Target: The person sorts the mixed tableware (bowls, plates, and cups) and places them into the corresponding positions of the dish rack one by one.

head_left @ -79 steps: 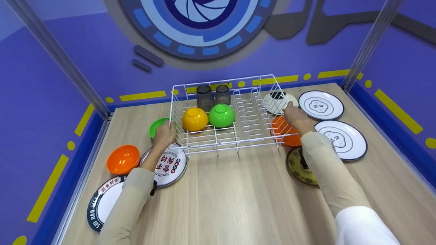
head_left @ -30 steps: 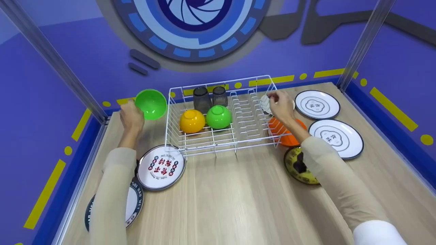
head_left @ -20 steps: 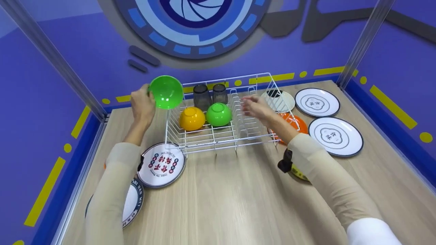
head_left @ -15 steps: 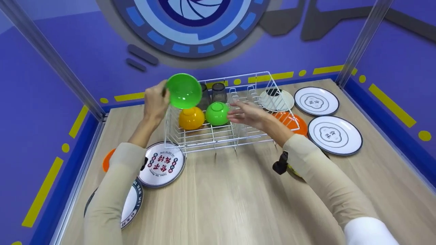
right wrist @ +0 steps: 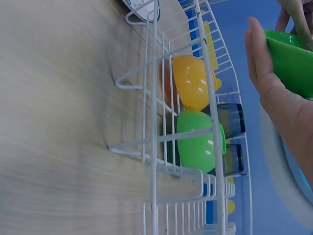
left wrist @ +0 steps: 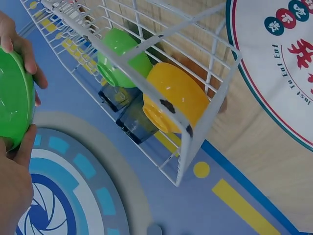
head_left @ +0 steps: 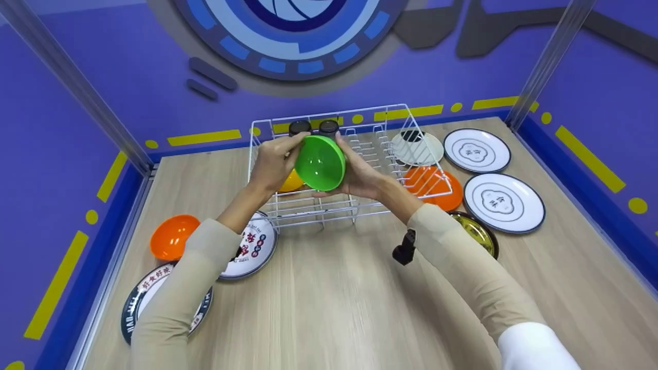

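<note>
A green bowl (head_left: 320, 163) is held above the dish rack (head_left: 329, 222), its inside turned toward me in the head view. My left hand (head_left: 272, 165) pinches its rim on the left. My right hand (head_left: 364, 176) cups it from the right, thumb up along the edge and fingers beneath. In the rack, a yellow bowl (right wrist: 191, 82) and a second green bowl (right wrist: 196, 142) lie upside down. That second green bowl is hidden by the held one in the head view. Two dark glasses (head_left: 299, 128) stand behind them.
Left of the rack lie an orange bowl (head_left: 174, 237), a dark-rimmed plate (head_left: 132, 314) and a red-lettered plate (head_left: 262, 257). To its right are an orange dish (head_left: 446, 191), a cream dish (head_left: 432, 150), a yellow-brown dish (head_left: 478, 234) and two white plates (head_left: 475, 149).
The left hand has taken up the green bowl from left of the rack and carried it right, over the rack. The right hand has left the rack's right side and moved left onto the bowl.
</note>
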Motion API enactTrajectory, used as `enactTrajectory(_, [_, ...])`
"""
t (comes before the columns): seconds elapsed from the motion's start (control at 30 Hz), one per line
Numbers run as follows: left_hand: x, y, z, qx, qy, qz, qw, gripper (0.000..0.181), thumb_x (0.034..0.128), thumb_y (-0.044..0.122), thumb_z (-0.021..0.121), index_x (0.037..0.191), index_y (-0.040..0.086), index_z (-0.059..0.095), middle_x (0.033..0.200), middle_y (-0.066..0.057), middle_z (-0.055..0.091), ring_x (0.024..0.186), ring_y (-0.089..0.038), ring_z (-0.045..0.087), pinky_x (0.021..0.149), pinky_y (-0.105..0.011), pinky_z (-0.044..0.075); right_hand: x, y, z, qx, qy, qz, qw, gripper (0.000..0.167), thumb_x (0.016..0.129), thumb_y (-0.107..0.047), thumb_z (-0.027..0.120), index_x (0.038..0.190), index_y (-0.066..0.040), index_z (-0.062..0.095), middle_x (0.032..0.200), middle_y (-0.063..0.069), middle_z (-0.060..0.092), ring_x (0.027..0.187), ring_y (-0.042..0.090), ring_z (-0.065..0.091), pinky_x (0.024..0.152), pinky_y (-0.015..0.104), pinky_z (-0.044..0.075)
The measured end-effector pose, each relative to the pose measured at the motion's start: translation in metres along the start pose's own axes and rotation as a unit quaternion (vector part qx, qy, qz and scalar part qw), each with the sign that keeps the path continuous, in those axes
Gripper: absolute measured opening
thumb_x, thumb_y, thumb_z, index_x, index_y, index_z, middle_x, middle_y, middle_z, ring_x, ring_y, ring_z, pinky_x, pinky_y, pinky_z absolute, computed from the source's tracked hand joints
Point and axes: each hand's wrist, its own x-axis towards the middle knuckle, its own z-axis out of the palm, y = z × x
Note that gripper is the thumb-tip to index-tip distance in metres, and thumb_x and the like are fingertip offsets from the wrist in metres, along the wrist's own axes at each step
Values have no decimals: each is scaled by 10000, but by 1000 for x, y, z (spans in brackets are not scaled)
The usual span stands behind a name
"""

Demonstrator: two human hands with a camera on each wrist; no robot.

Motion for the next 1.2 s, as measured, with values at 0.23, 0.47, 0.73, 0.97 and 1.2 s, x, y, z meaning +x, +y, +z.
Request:
enactTrajectory(0.23, [-4,-19,-13,94,-224,-962,9951,214,963,125,691,1145,32,755,987,-145,770,825,-270,738,734,-378,622,12,-7,2,-657,601,-163,9959,780,917,-756,485,1512,-265,373,1395,159,496,1199,334,574,1008,502,542])
enactTrajectory(0.47, [-28,-47,-19,751,-995,-2909,9486,343,972,114,619,1290,-14,640,1239,-241,661,1175,-394,593,985,-522,507,16,-10,-3,-962,1742,-353,9794,664,992,-375,601,1534,-123,313,1431,191,453,1236,335,554,1146,587,414])
enactTrajectory(0.73, [-53,-66,-9,1296,-1315,-3795,9066,483,974,86,559,1414,-94,478,1363,-318,471,1302,-464,473,1045,-577,477,22,-5,-11,-4488,2366,-499,8603,831,813,-314,840,1503,-95,433,1444,200,514,1293,340,541,1071,456,501])
enactTrajectory(0.97, [-70,-73,1,1311,-736,-3689,9172,473,957,-5,516,1420,-84,467,1294,-302,516,1221,-454,526,988,-568,512,32,3,-21,-6147,1787,-264,7678,847,745,-368,886,1430,-51,503,1331,203,624,1194,348,611,1000,460,552])
enactTrajectory(1.2, [-75,-74,5,1261,-954,-3672,9166,499,969,-9,493,1457,-80,415,1335,-296,504,1261,-442,516,1035,-550,493,38,4,-22,-6711,1515,481,7241,865,739,-427,890,1427,-89,491,1368,199,593,1261,367,565,1064,489,509])
